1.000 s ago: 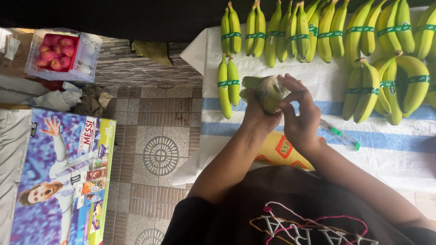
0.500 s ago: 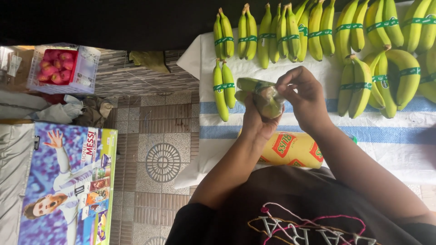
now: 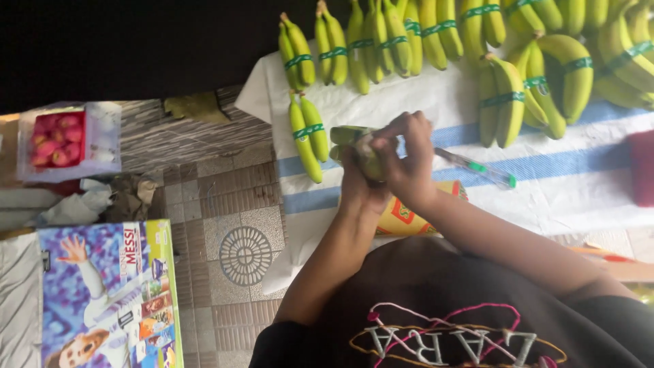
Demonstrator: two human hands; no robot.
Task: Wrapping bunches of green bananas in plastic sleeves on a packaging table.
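Both forearms are reaching forward over the striped cloth (image 3: 545, 197). The left hand (image 3: 355, 182) and right hand (image 3: 407, 163) are together clasping one small green banana bunch (image 3: 354, 140); one banded pair (image 3: 308, 136) is lying beside.

Dark brown top with stitched multicoloured outline lettering, forearms bare.

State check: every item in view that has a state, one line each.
left hand: gripping the green bananas
right hand: closed over the same bunch
green bananas in hand: held above the cloth
banded banana bunches: lying on the cloth, green bands on
pen: lying flat on cloth
clear fruit box: holding red fruit
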